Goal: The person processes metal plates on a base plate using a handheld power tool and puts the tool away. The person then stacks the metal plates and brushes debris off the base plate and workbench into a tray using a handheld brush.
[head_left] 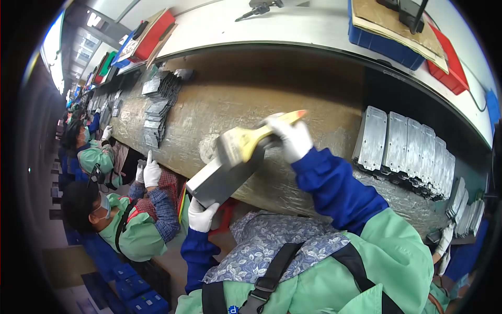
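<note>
My right hand (pixel 294 139), in a white glove, is wrapped around a paintbrush (pixel 246 142) with a yellow handle and an orange tip. The brush's bristle end lies over a flat metal part (pixel 215 181) with a pale edge and dark face; whether they touch is hard to tell. Gripping the lower end of that metal part is my left hand (pixel 203 215), also gloved in white. The part is tilted above the front edge of the table (pixel 282 180).
A row of stacked silver metal plates (pixel 405 146) stands at the right, and a pile of similar plates (pixel 161 102) lies at the left. Co-workers (pixel 128 220) sit along the left. Blue bins (pixel 384 48) and red bins (pixel 451 65) rest on the shelf above.
</note>
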Demonstrator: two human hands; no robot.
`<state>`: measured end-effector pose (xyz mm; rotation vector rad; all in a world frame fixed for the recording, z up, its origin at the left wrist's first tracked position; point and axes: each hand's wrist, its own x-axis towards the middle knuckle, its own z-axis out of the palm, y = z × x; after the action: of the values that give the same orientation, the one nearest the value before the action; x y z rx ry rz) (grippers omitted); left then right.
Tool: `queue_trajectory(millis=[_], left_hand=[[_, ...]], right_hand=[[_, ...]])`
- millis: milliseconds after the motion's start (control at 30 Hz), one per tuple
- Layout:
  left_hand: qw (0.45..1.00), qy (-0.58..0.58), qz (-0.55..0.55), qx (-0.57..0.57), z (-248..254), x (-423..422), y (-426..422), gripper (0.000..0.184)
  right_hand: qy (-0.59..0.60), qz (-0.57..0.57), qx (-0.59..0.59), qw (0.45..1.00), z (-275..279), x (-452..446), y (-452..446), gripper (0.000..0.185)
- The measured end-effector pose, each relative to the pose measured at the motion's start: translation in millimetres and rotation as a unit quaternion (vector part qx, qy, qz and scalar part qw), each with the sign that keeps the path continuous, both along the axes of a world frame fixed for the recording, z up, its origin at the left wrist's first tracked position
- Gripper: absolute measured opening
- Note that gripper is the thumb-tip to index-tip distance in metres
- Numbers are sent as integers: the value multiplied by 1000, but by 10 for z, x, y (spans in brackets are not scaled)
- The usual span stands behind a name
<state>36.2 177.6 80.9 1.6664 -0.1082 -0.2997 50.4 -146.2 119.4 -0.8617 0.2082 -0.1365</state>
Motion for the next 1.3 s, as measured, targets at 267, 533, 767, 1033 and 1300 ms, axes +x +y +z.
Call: queue_trajectory(millis=[267, 533, 767, 1033, 1300], left_hand=[[1000, 10, -9, 5, -61, 174, 152, 48], [994, -11, 21, -103, -228, 184, 17, 56], [956, 51, 116, -265, -120, 153, -241, 59], [901, 147, 151, -378, -73, 173, -578, 47], [876, 229, 129, -405, -193, 191, -768, 49]], right_hand=[[111, -196, 162, 961, -831, 99, -547, 23], [189, -148, 219, 946, -1380, 44, -281, 23], [185, -147, -50, 970, -1321, -237, -235, 24], [17, -179, -161, 970, -576, -781, -59, 15], [15, -13, -181, 983, -713, -945, 82, 24]])
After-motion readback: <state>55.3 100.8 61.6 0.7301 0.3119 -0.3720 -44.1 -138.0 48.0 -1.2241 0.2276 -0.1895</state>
